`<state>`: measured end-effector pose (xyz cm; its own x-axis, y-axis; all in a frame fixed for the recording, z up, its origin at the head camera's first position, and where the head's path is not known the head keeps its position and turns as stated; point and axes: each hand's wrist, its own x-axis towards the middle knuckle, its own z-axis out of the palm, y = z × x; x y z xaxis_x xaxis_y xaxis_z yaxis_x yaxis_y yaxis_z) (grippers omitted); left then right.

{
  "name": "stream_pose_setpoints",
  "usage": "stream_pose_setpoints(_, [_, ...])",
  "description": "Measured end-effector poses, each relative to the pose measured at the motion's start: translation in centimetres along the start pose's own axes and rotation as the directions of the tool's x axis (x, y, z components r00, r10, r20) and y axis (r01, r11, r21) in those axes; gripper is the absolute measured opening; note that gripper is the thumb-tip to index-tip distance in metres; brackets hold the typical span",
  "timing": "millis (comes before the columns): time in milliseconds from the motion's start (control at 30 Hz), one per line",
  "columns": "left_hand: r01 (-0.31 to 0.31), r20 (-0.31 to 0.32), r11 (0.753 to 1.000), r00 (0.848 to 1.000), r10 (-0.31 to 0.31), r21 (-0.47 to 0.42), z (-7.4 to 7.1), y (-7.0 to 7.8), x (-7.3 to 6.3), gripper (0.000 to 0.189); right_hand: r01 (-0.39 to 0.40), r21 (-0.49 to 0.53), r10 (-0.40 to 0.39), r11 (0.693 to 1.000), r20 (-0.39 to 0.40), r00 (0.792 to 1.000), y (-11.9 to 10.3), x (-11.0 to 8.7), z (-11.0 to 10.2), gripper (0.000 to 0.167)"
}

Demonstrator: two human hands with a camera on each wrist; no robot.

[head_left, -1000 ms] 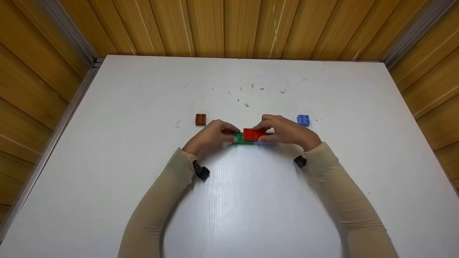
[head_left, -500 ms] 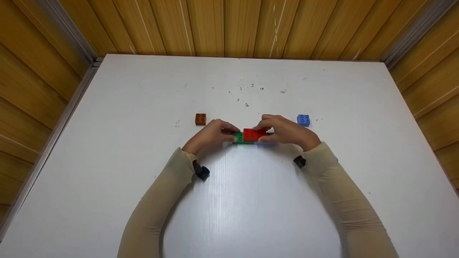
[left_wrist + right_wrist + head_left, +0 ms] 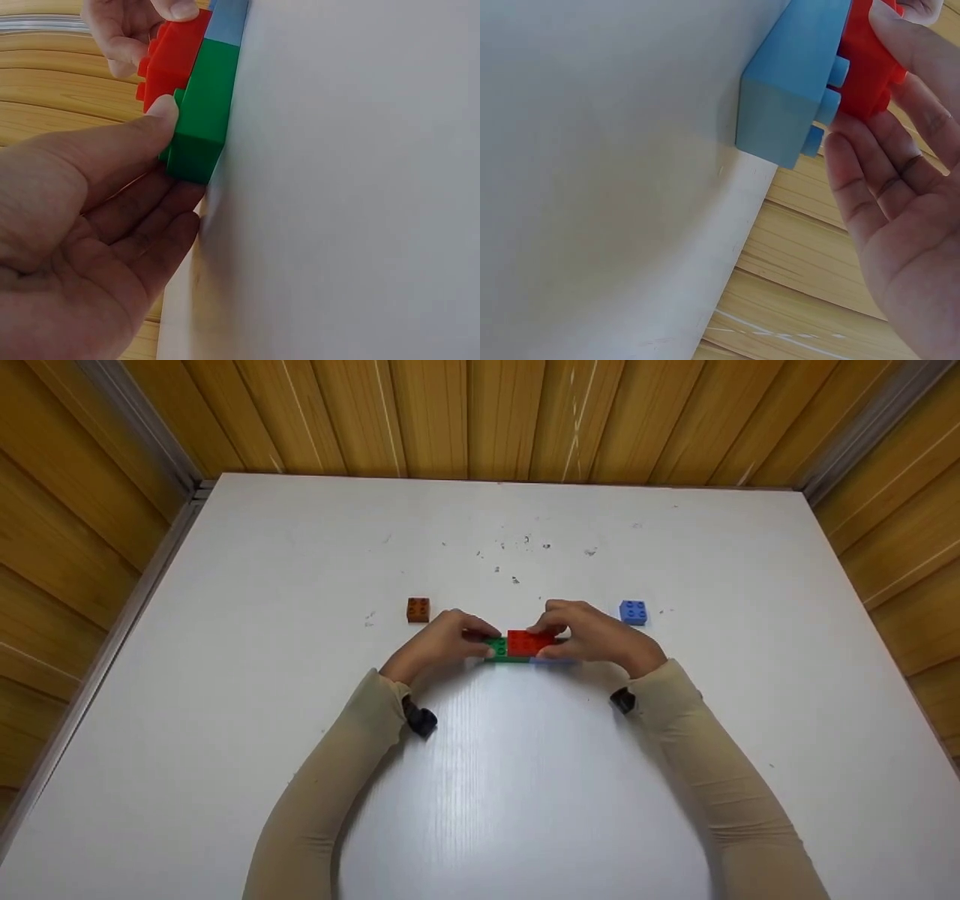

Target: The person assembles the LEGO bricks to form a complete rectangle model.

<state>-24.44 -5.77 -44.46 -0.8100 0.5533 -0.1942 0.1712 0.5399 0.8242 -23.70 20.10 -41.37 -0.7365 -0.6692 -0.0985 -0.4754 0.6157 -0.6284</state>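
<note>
A green toy brick (image 3: 208, 101) and a light blue brick (image 3: 791, 67) lie end to end on the white table. Across their join, on top, sits a red brick (image 3: 523, 643). My left hand (image 3: 444, 645) grips the green brick's left end, thumb at the near side and fingers behind. With thumb and fingers my right hand (image 3: 600, 636) pinches the red brick near its right end. Studs of the light blue brick show below the red one in the right wrist view. In the head view the right hand covers most of the light blue brick.
A brown brick (image 3: 418, 610) stands behind the left hand. A second blue brick (image 3: 633, 613) stands just behind the right hand. The white table (image 3: 300, 555) carries small dark marks toward its back, and wood-grain panels (image 3: 502, 420) rise along the back and sides.
</note>
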Motion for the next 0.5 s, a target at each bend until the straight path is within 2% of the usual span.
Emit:
stream_pose_setpoints(200, [-0.022, -0.005, 1.000, 1.000, 0.022, 0.008, 0.04, -0.12, 0.08, 0.030, -0.007, 0.030, 0.007, 1.000, 0.004, 1.000, 0.09, 0.06, 0.00, 0.031])
stream_pose_setpoints(500, [0.002, 0.003, 1.000, 1.000, -0.002, -0.002, 0.06, 0.01, -0.05, 0.030, -0.027, 0.031, 0.026, 0.999, 0.018, 0.999, 0.08, 0.10, -0.07, 0.034])
